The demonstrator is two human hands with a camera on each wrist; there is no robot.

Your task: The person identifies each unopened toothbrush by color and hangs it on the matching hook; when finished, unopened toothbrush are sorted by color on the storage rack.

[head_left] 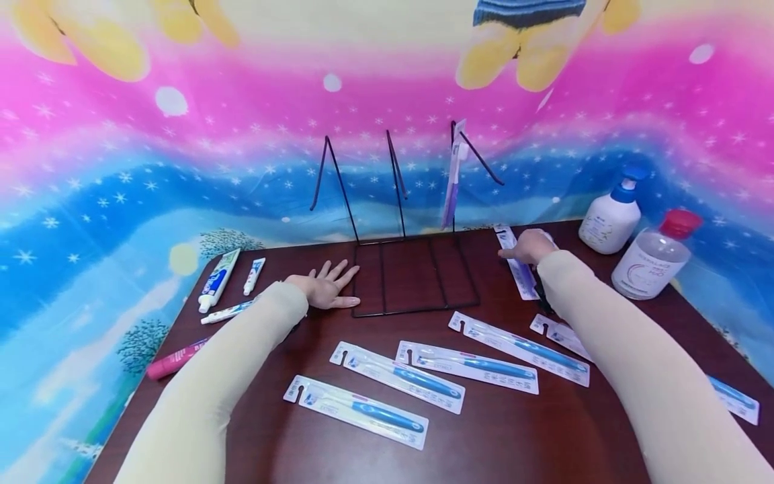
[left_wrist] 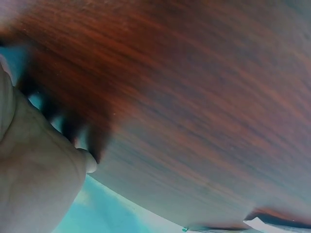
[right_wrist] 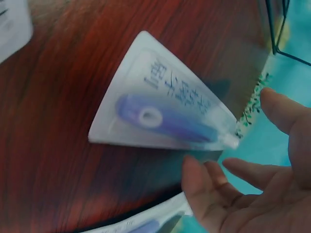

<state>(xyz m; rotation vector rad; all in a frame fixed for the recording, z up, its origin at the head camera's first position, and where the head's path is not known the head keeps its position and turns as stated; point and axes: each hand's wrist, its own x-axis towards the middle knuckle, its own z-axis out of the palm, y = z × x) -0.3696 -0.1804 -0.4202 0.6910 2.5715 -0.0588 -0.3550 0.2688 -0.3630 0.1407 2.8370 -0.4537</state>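
My left hand (head_left: 326,288) lies on the table with its fingers spread, fingertips and thumb at the left edge of a black wire rack (head_left: 417,310). In the left wrist view the left hand (left_wrist: 39,170) shows only partly. Over on the right, my right hand (head_left: 527,247) is above a packaged purple toothbrush (head_left: 519,269). The right wrist view shows its thumb and fingers apart around the near space of that packaged toothbrush (right_wrist: 165,107); contact cannot be made out. Another packaged purple toothbrush (head_left: 451,181) hangs on the rack's right hook.
Several packaged blue toothbrushes (head_left: 363,411) lie across the front of the table (head_left: 484,444). Toothpaste tubes (head_left: 219,281) and a pink tube (head_left: 178,357) are at left. A white pump bottle (head_left: 611,218) and a clear red-capped bottle (head_left: 650,262) stand at right.
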